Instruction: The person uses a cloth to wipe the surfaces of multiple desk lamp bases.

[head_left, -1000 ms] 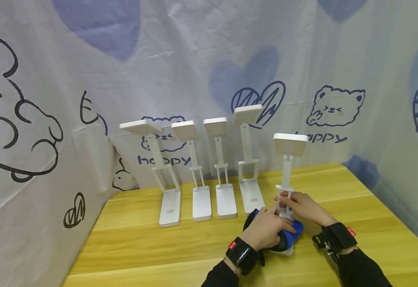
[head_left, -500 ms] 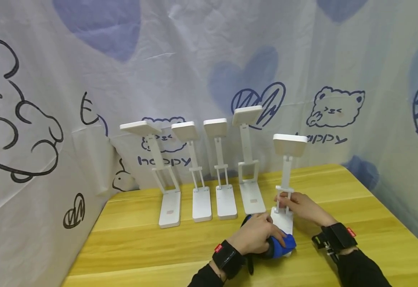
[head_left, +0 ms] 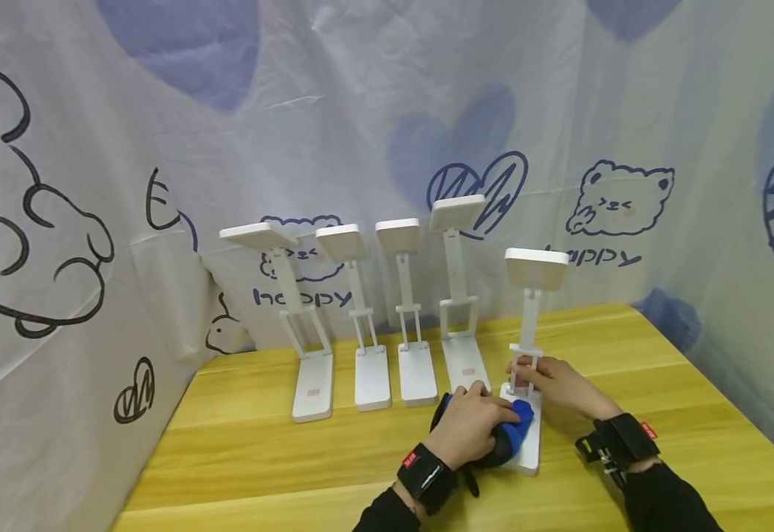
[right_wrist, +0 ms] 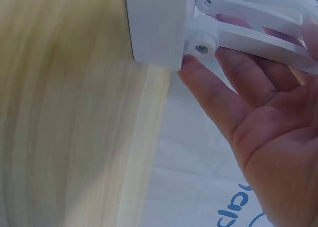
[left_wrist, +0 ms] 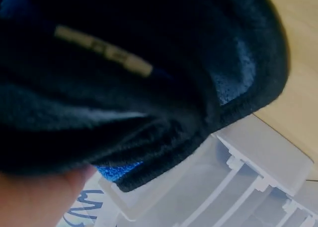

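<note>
A white folding desk lamp (head_left: 536, 270) stands at the right of the table, its head raised. My left hand (head_left: 470, 428) holds a blue cloth with black edging (head_left: 520, 423) against the top of the lamp's base (head_left: 526, 459). The dark folds of the cloth (left_wrist: 149, 100) fill much of the left wrist view and show a small pale label (left_wrist: 102, 50). With my right hand (head_left: 566, 386), I grip the lower bars of the same lamp. In the right wrist view, fingers (right_wrist: 211, 90) lie by the hinge and bars (right_wrist: 263, 40); part of the grip is out of frame.
Several similar white lamps stand in a row to the left, the closest being a lamp (head_left: 455, 281) just behind my left hand. The yellow wood-grain table (head_left: 261, 473) ends at a printed fabric backdrop (head_left: 360, 133).
My left hand slid the cloth along the lamp base toward the front edge, then back up toward the bars and slightly left. My right hand has stayed on the bars.
</note>
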Demonstrator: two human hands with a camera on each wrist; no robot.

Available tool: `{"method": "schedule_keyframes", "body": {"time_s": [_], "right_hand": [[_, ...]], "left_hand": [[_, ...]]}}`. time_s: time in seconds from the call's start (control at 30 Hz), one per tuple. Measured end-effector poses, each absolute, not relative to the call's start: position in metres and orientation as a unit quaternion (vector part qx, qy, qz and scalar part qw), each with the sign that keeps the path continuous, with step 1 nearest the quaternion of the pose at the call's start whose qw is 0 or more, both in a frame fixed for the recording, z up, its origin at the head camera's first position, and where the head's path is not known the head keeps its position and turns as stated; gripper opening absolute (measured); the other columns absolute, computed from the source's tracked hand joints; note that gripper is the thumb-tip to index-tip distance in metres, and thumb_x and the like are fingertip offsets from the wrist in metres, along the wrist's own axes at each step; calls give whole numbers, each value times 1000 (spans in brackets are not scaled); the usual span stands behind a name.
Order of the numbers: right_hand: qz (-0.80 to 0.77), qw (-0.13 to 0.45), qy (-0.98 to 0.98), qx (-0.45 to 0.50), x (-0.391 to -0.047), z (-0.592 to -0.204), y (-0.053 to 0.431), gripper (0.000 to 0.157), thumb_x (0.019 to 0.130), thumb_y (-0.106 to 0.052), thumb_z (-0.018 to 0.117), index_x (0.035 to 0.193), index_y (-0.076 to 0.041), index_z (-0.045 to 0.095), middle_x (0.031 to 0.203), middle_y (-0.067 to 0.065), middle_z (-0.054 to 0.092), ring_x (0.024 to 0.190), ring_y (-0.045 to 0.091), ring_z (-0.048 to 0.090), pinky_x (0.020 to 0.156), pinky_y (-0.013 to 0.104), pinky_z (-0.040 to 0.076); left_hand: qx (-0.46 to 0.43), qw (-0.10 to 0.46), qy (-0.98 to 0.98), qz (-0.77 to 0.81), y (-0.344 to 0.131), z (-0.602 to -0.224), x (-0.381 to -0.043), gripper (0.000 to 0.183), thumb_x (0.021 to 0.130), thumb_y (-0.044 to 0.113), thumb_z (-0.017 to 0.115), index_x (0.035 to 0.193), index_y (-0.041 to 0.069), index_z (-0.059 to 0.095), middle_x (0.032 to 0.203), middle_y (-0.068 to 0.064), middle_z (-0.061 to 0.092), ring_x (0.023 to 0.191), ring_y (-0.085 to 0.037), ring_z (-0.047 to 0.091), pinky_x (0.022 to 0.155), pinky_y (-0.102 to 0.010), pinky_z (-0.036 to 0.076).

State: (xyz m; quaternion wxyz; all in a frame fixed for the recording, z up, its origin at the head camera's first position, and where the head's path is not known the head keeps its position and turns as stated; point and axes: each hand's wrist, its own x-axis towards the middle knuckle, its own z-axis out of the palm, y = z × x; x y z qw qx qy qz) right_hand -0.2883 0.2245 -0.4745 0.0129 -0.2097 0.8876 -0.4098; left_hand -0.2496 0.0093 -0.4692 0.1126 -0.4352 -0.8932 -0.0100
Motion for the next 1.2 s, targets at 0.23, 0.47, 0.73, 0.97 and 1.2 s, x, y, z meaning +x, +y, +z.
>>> {"method": "schedule_keyframes", "body": {"time_s": [0.23, 0.47, 0.73, 0.97, 1.2], "right_hand": [[-408, 6, 888, -211, -290, -479, 224, 41, 100, -37, 42, 119, -9, 64, 102, 10, 69, 95, 24, 62, 80, 48, 52], [-400, -3, 892, -209, -290, -481, 224, 40, 100, -38, 42, 116, -11, 65, 98, 7, 68, 90, 23, 61, 77, 47, 50], [-407, -4, 890, -205, -288, -479, 224, 41, 100, -38, 42, 119, -10, 65, 107, 13, 68, 96, 28, 62, 79, 51, 51], [-403, -8, 888, -222, -287, -477, 225, 38, 100, -33, 43, 115, -7, 66, 96, 8, 69, 89, 22, 62, 75, 46, 52], [-415, 0, 884, -214, -286, -475, 224, 37, 100, -30, 44, 118, -4, 64, 99, 12, 69, 92, 26, 62, 78, 49, 52]], "left_hand": [[-406, 137, -903, 19, 22, -473, -253, 49, 73, 19, 75, 118, 37, 66, 122, 14, 62, 89, -15, 46, 64, -30, 40], [-427, 126, -894, 45, 32, -473, -253, 48, 79, 19, 71, 120, 40, 63, 126, 16, 60, 97, -14, 44, 78, -38, 46], [-472, 94, -876, 32, 33, -472, -250, 47, 82, 20, 70, 121, 45, 61, 128, 24, 56, 103, -10, 39, 86, -38, 44], [-492, 57, -868, -9, 24, -468, -243, 47, 79, 15, 71, 114, 46, 66, 127, 27, 55, 100, -5, 38, 80, -26, 38], [-510, 36, -858, -38, 14, -466, -237, 49, 74, 8, 72, 107, 44, 69, 124, 27, 57, 97, -3, 39, 85, -26, 35]]}}
